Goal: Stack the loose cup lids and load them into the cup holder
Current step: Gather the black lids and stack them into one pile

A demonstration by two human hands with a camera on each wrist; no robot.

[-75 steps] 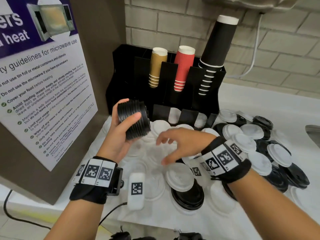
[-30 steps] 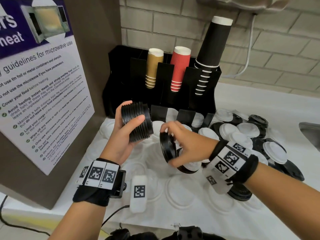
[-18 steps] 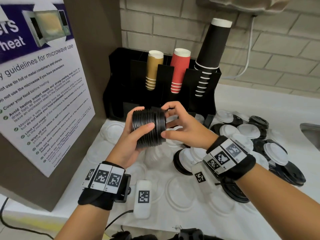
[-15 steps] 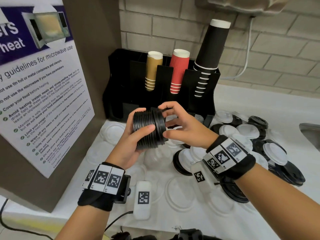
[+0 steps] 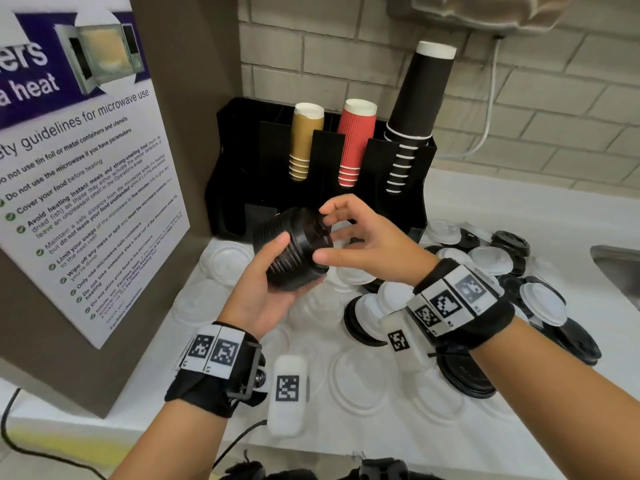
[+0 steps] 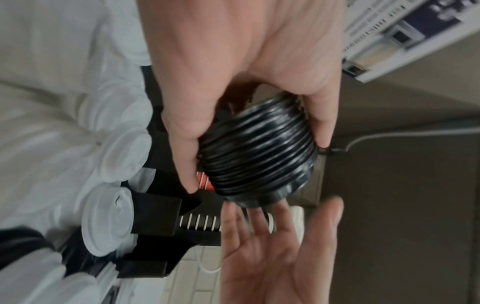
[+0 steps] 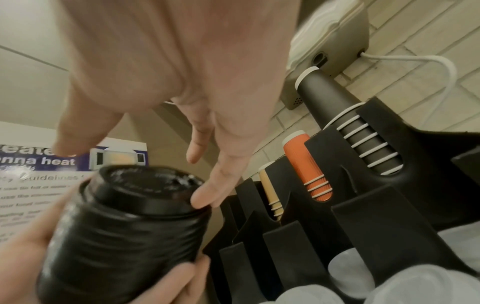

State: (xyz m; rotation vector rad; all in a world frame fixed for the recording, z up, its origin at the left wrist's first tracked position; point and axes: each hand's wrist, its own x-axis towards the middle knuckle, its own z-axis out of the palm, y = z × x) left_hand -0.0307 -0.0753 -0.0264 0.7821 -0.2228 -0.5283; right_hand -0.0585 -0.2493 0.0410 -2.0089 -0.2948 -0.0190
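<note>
Lying nearest on the white countertop (image 5: 363, 431) are flat translucent plastic lids (image 5: 362, 381), loose and unstacked, with a heap of black and white round plastic cup lids (image 5: 512, 271) spread out to the right.

Above them the left hand (image 5: 263, 289) grips a ribbed stack of black plastic cup lids (image 5: 292, 249), thumb across its near side and fingers curled under its far side. The stack is held in the air just in front of the black plastic cup holder (image 5: 239, 188), not in it. Its long axis lies roughly level, running left to right and tilted slightly up, with the top face of the end lid turned toward the right hand (image 5: 367, 244). That hand is spread, fingers relaxed and only lightly bent; one fingertip touches the rim of the end lid and the rest stand just off it, holding nothing.

Farther back, the holder carries upright columns of tan, red and black paper cups (image 5: 355, 143); some white lids sit in its lower front slots.

By my judgement the job is in its early part: one black stack is built but not loaded, and most lids remain loose on the counter.
</note>
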